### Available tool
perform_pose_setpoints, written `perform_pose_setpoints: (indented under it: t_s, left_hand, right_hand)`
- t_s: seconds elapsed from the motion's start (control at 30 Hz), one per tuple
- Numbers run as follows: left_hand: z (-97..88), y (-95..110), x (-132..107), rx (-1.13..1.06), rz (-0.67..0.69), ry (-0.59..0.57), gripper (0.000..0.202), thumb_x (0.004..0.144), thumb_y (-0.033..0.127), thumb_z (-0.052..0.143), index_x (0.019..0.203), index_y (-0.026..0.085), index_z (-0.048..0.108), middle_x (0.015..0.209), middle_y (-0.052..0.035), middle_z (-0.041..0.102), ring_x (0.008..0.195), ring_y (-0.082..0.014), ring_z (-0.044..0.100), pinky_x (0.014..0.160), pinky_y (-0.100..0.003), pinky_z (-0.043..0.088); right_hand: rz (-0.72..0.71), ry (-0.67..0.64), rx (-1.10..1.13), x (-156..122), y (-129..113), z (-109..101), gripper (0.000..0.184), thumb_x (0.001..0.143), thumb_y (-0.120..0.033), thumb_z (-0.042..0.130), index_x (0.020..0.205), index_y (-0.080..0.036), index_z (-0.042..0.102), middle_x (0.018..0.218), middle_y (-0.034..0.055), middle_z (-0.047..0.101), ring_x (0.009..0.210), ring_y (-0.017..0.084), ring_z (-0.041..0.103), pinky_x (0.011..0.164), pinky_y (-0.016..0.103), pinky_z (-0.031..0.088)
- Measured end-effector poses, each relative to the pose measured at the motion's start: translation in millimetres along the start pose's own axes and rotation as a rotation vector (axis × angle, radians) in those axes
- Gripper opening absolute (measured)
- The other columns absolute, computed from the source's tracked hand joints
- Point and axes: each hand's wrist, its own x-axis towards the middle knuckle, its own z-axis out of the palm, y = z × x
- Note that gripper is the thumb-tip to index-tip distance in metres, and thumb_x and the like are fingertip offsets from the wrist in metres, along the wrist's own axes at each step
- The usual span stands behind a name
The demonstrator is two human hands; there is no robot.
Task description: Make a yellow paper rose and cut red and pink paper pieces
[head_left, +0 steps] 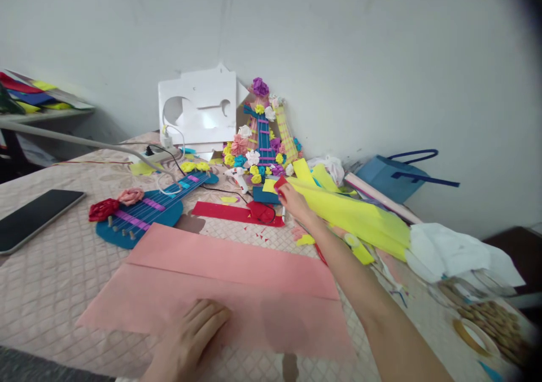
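Observation:
My left hand (pixel 199 331) lies on a large pink sheet of paper (pixel 288 325), its fingers stretched out and close together, with nothing held. A pink strip (pixel 228 257) lies along the sheet's far edge. My right hand (pixel 293 198) reaches far forward beside the yellow paper (pixel 355 212), its fingers closed around a small red piece (pixel 280 183) whose kind I cannot make out. Just left of that hand, a dark red paper strip (pixel 224 212) lies flat. A white glue gun (pixel 237 177) is a little farther back.
A blue toy guitar (pixel 169 205) with paper roses lies left of the pink sheet. Flower-covered guitars (pixel 263 139) lean against the wall. A phone (pixel 38 218) lies at far left. A blue bag (pixel 392 176), white plastic (pixel 457 252) and a bowl of peanuts (pixel 493 325) are on the right.

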Motion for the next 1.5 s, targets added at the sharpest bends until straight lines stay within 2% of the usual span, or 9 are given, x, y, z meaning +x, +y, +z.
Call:
perform_pose_setpoints:
  t_s: [0.07, 0.17, 0.27, 0.4, 0.57, 0.7, 0.87, 1.07, 1.5]
  left_hand:
    - [-0.3, 1, 1, -0.018, -0.005, -0.001, 0.022, 0.088, 0.021, 0.050, 0.109, 0.018, 0.057, 0.097, -0.0071, 0.069, 0.088, -0.0201, 0.065, 0.083, -0.033, 0.052]
    - [-1.4, 3, 3, -0.083, -0.029, -0.038, 0.022, 0.087, 0.017, 0.051, 0.108, 0.018, 0.056, 0.097, -0.0073, 0.068, 0.089, -0.0196, 0.063, 0.083, -0.033, 0.051]
    - [-6.4, 6, 7, -0.161, -0.043, -0.113, 0.022, 0.087, 0.013, 0.051, 0.108, 0.018, 0.055, 0.098, -0.0064, 0.067, 0.090, -0.0182, 0.062, 0.084, -0.032, 0.050]
    - [-21.6, 1, 14, -0.192, 0.005, -0.191, 0.027, 0.087, 0.013, 0.052, 0.113, 0.021, 0.054, 0.101, -0.0052, 0.066, 0.094, -0.0176, 0.060, 0.086, -0.030, 0.049]
    - [-46.2, -23, 18, -0.119, -0.005, -0.218, 0.027, 0.089, 0.019, 0.049, 0.114, 0.022, 0.056, 0.105, -0.0057, 0.066, 0.096, -0.0184, 0.060, 0.085, -0.029, 0.048]
    - [-61.4, -31, 22, -0.121, -0.028, -0.397, 0.025, 0.089, 0.019, 0.049, 0.111, 0.024, 0.059, 0.110, -0.0035, 0.064, 0.100, -0.0172, 0.058, 0.088, -0.028, 0.047]
    - [-65.8, -31, 19, -0.152, -0.014, -0.489, 0.020, 0.091, 0.022, 0.047, 0.106, 0.024, 0.060, 0.114, -0.0034, 0.062, 0.104, -0.0180, 0.056, 0.088, -0.029, 0.047]
    - [-69.2, -42, 13, -0.155, 0.011, -0.450, 0.023, 0.091, 0.022, 0.047, 0.110, 0.024, 0.060, 0.114, -0.0049, 0.062, 0.104, -0.0183, 0.057, 0.090, -0.031, 0.046]
    - [-68.5, -35, 12, -0.285, -0.004, -0.403, 0.022, 0.092, 0.021, 0.046, 0.103, 0.023, 0.064, 0.106, -0.0059, 0.065, 0.098, -0.0170, 0.059, 0.084, -0.028, 0.049]
  right_hand:
    - [-0.041, -0.057, 0.032, -16, -5, 2, 0.023, 0.079, -0.016, 0.057, 0.101, -0.022, 0.059, 0.107, 0.0060, 0.059, 0.081, 0.018, 0.059, 0.070, 0.028, 0.044]
    - [-0.044, -0.080, 0.081, -36, -10, -4, 0.024, 0.084, -0.018, 0.050, 0.107, -0.019, 0.057, 0.108, 0.0077, 0.058, 0.074, 0.015, 0.059, 0.073, 0.029, 0.046]
    - [-0.059, -0.138, 0.137, -57, -17, -24, 0.017, 0.088, -0.020, 0.046, 0.100, -0.017, 0.058, 0.095, 0.0062, 0.061, 0.073, 0.015, 0.059, 0.070, 0.028, 0.046]
    - [-0.151, -0.320, 0.213, -96, -33, -59, 0.009, 0.085, -0.024, 0.053, 0.085, -0.021, 0.061, 0.080, 0.0003, 0.063, 0.072, 0.014, 0.059, 0.066, 0.025, 0.046]
    - [-0.160, -0.506, 0.251, -151, -54, -78, 0.013, 0.083, -0.024, 0.055, 0.095, -0.020, 0.058, 0.095, 0.0044, 0.063, 0.087, 0.018, 0.058, 0.078, 0.031, 0.046]
    - [-0.190, -0.552, 0.177, -180, -65, -73, 0.023, 0.078, -0.022, 0.060, 0.100, -0.021, 0.055, 0.109, 0.0071, 0.059, 0.103, 0.023, 0.054, 0.088, 0.037, 0.044]
    - [-0.200, -0.560, 0.107, -189, -67, -66, 0.018, 0.080, -0.016, 0.058, 0.097, -0.020, 0.055, 0.105, 0.0071, 0.057, 0.102, 0.023, 0.053, 0.089, 0.039, 0.045]
    - [-0.242, -0.516, 0.080, -192, -67, -66, 0.014, 0.082, -0.018, 0.057, 0.096, -0.020, 0.055, 0.104, 0.0071, 0.058, 0.099, 0.023, 0.053, 0.086, 0.039, 0.046]
    - [-0.429, -0.406, -0.198, -197, -72, -52, 0.012, 0.082, -0.009, 0.051, 0.087, -0.019, 0.056, 0.093, 0.0076, 0.061, 0.087, 0.024, 0.057, 0.075, 0.038, 0.047]
